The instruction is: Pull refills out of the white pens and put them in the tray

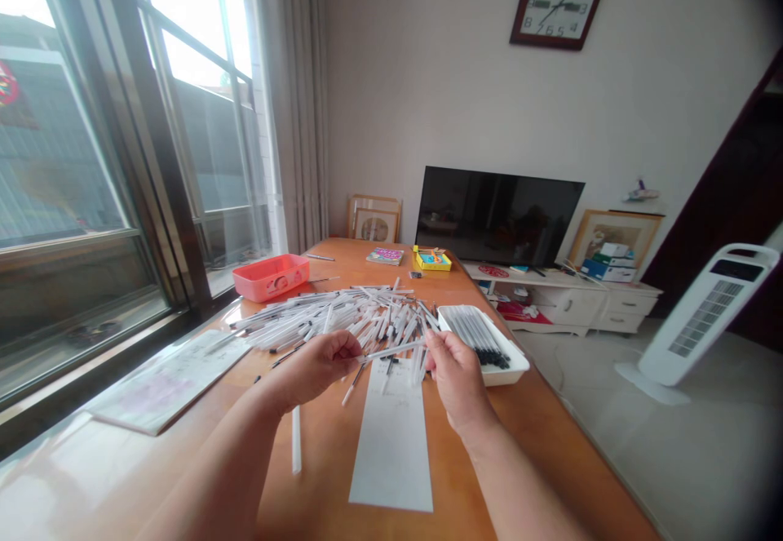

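Orange-brown wood is filling the lower middle of the frame: the desk (538,443) is running from the bottom edge up toward the centre. Just below centre, the left hand (318,365) and the right hand (453,378) are meeting over it, both holding one thin white pen tube (391,351) level between them. The left hand is curling its fingers around the tube's left end, and the right hand is pinching the right end with thumb and fingertips; what sits at the very tips is too small to tell, possibly a dark refill.

Directly behind the hands, a loose pile of white pen tubes (330,317) is spreading across the centre of the desk. Right of centre, touching the pile's edge, a white tray (510,370) is holding a row of dark-tipped pens. A long white paper strip (391,443) is lying below the hands, with a single white tube (296,439) lying apart to its left. Left of centre, a pink tray (269,276) is sitting near the window side.
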`<state>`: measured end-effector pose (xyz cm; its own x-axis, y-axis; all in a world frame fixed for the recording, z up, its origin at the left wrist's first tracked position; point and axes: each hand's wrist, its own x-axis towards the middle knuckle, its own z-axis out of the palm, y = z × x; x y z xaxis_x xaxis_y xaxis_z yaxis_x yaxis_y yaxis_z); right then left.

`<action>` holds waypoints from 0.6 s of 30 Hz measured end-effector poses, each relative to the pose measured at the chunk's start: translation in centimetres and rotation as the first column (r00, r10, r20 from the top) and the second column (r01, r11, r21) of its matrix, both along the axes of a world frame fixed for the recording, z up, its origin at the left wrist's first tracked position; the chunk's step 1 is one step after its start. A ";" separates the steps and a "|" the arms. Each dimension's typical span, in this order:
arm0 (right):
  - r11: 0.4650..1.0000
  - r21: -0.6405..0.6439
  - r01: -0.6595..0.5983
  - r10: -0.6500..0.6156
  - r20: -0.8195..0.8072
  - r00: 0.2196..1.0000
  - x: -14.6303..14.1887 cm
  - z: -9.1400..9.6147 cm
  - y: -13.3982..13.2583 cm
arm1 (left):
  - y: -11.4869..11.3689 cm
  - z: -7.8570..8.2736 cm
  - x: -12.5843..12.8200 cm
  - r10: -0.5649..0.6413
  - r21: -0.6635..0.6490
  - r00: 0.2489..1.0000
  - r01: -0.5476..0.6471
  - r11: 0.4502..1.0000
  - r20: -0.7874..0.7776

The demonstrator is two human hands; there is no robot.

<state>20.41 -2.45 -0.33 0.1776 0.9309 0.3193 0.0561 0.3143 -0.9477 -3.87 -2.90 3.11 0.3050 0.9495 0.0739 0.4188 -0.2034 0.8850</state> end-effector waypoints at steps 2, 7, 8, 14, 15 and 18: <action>1.000 -0.002 -0.012 0.012 -0.005 1.000 0.0 0.0 0.0 | -0.1 0.1 0.0 -0.002 -0.004 1.000 0.002 1.000 0.004; 0.995 -0.041 -0.087 0.083 -0.076 0.994 -0.3 0.0 -0.1 | -0.2 0.4 0.0 -0.033 -0.018 0.997 0.034 0.999 0.071; 0.992 -0.059 -0.112 0.106 -0.100 0.989 -0.4 0.1 -0.2 | -0.1 0.4 -0.1 -0.030 -0.022 0.994 0.032 0.999 0.106; 0.923 -0.207 -0.326 0.289 -0.190 0.938 -1.0 0.5 -1.0 | 1.0 0.0 -0.4 0.125 -0.062 0.909 -0.109 0.992 0.398; 0.904 -0.225 -0.363 0.325 -0.190 0.927 -1.2 0.6 -1.2 | 1.1 -0.2 -0.4 0.150 -0.070 0.881 -0.132 0.989 0.448; 0.872 -0.215 -0.439 0.412 -0.159 0.897 -1.9 0.7 -1.7 | 1.4 -0.5 0.3 0.211 -0.107 0.812 -0.183 0.977 0.543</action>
